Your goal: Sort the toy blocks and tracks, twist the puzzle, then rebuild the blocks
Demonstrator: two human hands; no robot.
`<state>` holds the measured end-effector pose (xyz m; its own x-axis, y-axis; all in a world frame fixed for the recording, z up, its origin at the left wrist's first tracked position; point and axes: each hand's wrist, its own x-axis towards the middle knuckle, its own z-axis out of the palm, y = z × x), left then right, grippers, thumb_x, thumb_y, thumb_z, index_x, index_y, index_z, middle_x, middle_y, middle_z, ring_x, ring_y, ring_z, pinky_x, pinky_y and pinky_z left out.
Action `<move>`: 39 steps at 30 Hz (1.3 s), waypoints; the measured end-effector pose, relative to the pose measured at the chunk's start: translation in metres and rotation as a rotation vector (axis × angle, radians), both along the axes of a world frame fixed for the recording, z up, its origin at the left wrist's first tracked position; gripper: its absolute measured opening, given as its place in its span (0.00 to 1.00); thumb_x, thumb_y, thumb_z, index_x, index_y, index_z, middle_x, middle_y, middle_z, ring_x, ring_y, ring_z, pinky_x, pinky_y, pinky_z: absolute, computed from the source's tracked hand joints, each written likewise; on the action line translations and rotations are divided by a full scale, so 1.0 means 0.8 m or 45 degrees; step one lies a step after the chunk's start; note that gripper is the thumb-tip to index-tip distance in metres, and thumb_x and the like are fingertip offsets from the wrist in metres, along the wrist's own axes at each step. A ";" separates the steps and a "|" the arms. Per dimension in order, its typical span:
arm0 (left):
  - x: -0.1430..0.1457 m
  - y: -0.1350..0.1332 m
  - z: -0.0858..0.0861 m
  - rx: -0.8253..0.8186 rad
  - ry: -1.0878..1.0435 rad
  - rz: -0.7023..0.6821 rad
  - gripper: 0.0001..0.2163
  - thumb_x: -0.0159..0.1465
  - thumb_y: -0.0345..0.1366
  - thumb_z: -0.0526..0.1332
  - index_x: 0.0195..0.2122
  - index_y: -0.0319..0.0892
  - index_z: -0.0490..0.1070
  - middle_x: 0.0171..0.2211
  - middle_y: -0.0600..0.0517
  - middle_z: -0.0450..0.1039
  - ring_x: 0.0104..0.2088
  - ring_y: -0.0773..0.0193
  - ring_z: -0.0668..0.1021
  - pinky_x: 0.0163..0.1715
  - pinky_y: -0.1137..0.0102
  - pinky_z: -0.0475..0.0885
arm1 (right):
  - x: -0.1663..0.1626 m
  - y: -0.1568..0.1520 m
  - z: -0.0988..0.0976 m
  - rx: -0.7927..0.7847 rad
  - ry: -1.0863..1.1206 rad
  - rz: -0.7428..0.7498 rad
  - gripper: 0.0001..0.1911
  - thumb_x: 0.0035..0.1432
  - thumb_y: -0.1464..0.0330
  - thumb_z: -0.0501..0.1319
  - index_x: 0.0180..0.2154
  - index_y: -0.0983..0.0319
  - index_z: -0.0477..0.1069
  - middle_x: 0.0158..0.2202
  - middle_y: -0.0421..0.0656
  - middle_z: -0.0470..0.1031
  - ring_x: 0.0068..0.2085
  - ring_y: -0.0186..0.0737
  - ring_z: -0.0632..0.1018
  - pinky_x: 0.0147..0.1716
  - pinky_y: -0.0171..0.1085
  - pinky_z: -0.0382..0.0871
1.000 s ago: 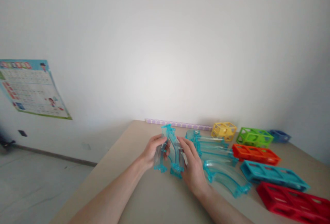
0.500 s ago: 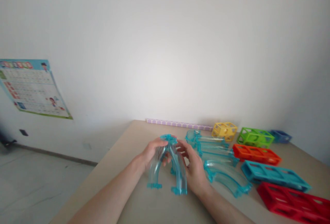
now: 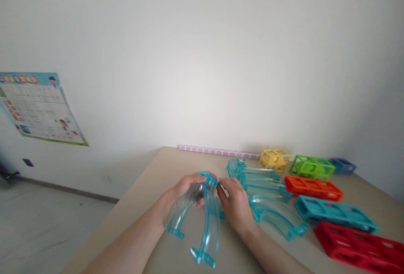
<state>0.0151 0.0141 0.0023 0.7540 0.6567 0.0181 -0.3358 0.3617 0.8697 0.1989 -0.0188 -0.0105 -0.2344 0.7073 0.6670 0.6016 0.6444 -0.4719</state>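
Observation:
Two clear blue curved track pieces (image 3: 212,227) are held over the table, their upper ends together and their lower ends spread apart towards me. My left hand (image 3: 186,186) is closed around the upper end of the left piece, thumb on top and fingers underneath. My right hand (image 3: 236,201) pinches the upper end of the right piece at the joint; some of its fingertips are hidden. More clear blue plastic shows behind the right piece, partly covered, and I cannot tell what it belongs to.
To the right of my hands lie another curved track (image 3: 279,215) and several clear blue pieces (image 3: 261,180). Beyond them sit yellow (image 3: 274,160), green (image 3: 312,167), dark blue (image 3: 342,166), orange (image 3: 312,189), teal (image 3: 336,214) and red (image 3: 361,243) frame blocks. A purple patterned strip (image 3: 217,151) lies along the wall.
The held track pieces have turned and tilted, their lower ends swinging left and closer to me. My right hand has shifted its grip at the joint, fingers more closed.

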 end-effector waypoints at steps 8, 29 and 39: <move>0.000 0.001 -0.002 -0.098 0.012 -0.023 0.20 0.60 0.41 0.58 0.52 0.39 0.65 0.31 0.45 0.78 0.14 0.67 0.75 0.10 0.77 0.64 | 0.001 0.000 0.000 0.020 -0.062 -0.135 0.12 0.61 0.73 0.53 0.38 0.60 0.75 0.31 0.43 0.78 0.33 0.43 0.73 0.33 0.38 0.65; 0.009 0.006 0.007 -0.386 0.197 0.486 0.14 0.63 0.43 0.57 0.32 0.36 0.74 0.16 0.53 0.70 0.13 0.72 0.71 0.13 0.80 0.64 | 0.003 -0.018 0.019 0.093 -0.263 0.233 0.41 0.42 0.82 0.55 0.59 0.52 0.59 0.61 0.47 0.53 0.53 0.47 0.67 0.50 0.47 0.66; 0.012 0.002 0.005 -0.172 0.196 0.348 0.10 0.59 0.40 0.62 0.35 0.36 0.72 0.21 0.54 0.72 0.12 0.75 0.68 0.09 0.79 0.57 | -0.001 -0.021 0.014 0.200 0.144 0.197 0.08 0.59 0.74 0.58 0.37 0.57 0.59 0.44 0.45 0.69 0.44 0.42 0.73 0.44 0.42 0.67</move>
